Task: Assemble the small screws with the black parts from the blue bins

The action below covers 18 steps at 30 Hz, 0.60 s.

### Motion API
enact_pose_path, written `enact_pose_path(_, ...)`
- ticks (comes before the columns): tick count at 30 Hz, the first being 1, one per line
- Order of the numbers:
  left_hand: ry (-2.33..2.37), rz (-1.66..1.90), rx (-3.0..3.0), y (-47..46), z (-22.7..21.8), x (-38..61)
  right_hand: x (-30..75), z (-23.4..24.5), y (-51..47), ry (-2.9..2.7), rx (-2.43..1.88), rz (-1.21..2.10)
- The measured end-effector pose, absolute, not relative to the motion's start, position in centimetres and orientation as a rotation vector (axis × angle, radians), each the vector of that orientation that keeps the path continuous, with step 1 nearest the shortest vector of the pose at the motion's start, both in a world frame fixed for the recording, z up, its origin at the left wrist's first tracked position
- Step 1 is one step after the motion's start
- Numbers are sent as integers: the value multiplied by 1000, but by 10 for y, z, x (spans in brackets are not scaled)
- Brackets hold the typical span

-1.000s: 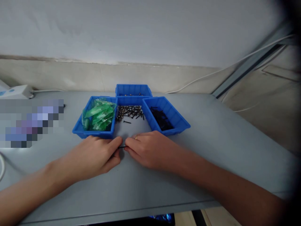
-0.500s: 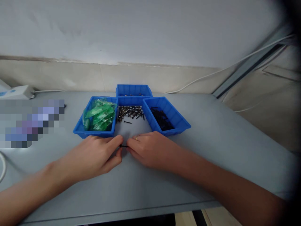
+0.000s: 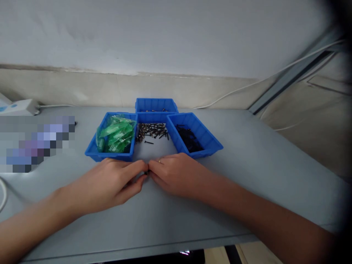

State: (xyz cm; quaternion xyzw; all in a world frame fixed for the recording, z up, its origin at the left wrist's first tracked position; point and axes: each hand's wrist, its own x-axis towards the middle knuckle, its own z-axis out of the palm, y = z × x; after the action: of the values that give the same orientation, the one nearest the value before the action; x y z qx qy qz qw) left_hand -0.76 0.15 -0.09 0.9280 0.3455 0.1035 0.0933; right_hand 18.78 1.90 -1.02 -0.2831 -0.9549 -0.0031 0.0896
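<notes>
My left hand [image 3: 118,179] and my right hand [image 3: 173,174] meet fingertip to fingertip above the table, in front of the blue bins. A small black screw [image 3: 146,173] is pinched between them, mostly hidden by the fingers. Both hands are closed in a pinch, and the right one wears a ring. Beyond them lies a pile of dark and brassy screws [image 3: 152,130] on the tabletop, with one loose black screw [image 3: 149,142] nearer to me.
The left blue bin [image 3: 110,157] holds green plastic bags [image 3: 118,134]. Black pieces [image 3: 188,139] lie in the right blue bin [image 3: 209,143]. A third blue bin [image 3: 156,104] at the back has small metallic parts. A white power strip [image 3: 23,107] sits far left on the grey table [image 3: 261,165].
My left hand has shifted slightly right, so its fingertips now touch the right hand's. The screw that showed between them is now mostly covered. My right hand stays nearly still.
</notes>
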Motion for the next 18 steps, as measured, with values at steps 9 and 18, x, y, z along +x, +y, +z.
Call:
enact_pose_path(9, 997, 410, 2517, 2, 6, -7, 186, -5, 18, -2777, -883, 31)
enact_pose_path(18, 904, 410, 2679, 3, 4, -9, 186, -6, 20, -2819, -871, 5)
